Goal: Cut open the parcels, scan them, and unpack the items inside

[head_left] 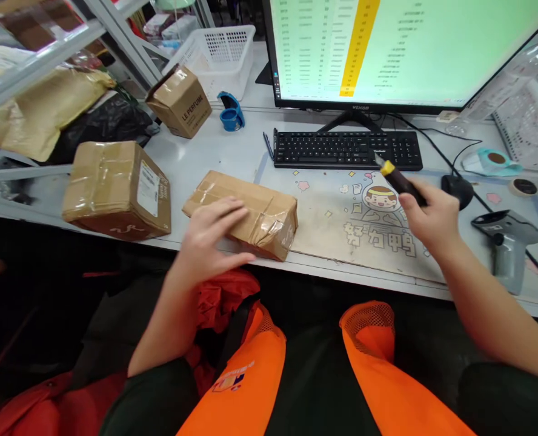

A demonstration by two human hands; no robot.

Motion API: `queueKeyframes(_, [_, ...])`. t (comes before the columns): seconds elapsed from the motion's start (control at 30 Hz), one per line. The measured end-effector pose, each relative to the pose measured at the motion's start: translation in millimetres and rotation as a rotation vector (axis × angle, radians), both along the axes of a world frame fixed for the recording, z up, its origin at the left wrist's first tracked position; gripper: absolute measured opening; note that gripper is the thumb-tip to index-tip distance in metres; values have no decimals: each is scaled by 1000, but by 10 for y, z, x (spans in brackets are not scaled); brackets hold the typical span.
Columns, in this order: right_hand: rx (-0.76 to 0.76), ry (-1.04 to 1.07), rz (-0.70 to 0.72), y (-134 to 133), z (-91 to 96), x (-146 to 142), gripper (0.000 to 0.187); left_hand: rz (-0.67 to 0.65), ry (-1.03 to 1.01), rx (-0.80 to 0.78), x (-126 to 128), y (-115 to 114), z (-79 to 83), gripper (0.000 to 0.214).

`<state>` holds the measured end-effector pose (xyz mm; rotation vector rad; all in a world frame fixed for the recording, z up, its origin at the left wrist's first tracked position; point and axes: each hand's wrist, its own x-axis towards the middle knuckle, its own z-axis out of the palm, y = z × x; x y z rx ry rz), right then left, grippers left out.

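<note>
Brown on the long box (pixel 271 212), dark with yellow on the knife (pixel 404 181), beige with cartoon print on the mat (pixel 317 218), orange on the vest (pixel 251 381).

Left hand (pixel 208 238) unclenched, right hand (pixel 432 212) curled

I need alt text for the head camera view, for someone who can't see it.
A person's left hand rests on a taped cardboard box on a desk; the right hand holds a utility knife near a keyboard and monitor.
</note>
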<state>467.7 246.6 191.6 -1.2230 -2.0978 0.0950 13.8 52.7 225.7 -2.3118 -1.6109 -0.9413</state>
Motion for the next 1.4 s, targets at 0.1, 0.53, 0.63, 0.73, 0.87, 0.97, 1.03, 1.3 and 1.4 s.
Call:
queueKeyframes(0.1, [-8, -24, 129, -416, 195, 70, 45, 56, -41, 11, -294, -47, 11, 65])
queueKeyframes(0.53, [61, -488, 470, -1083, 1176, -870, 39, 206, -74, 346, 1066, -217, -210, 37])
queueKeyframes(0.63, [33, -588, 455, -1051, 1327, -992, 39, 179, -63, 340, 984, -202, -224, 39])
queueKeyframes(0.73, [-51, -656, 466, -995, 1514, -1098, 37, 173, -80, 341, 973, -195, -230, 38])
queueKeyframes(0.87, [-138, -718, 500, -905, 1706, -1185, 35, 177, -88, 347, 994, -183, -241, 39])
queueKeyframes(0.97, [-172, -763, 481, -874, 1792, -1247, 36, 171, -94, 356, 996, -185, -248, 38])
queueKeyframes(1.03, [-224, -799, 459, -865, 1843, -1310, 35, 169, -96, 359, 991, -188, -249, 39])
queueKeyframes(1.3, [-269, -827, 250, -316, 1900, -712, 59, 180, -85, 337, 982, -196, -283, 36])
queueKeyframes(1.4, [-152, -813, -89, 118, 1658, 108, 92, 178, -75, 322, 958, -276, -251, 37])
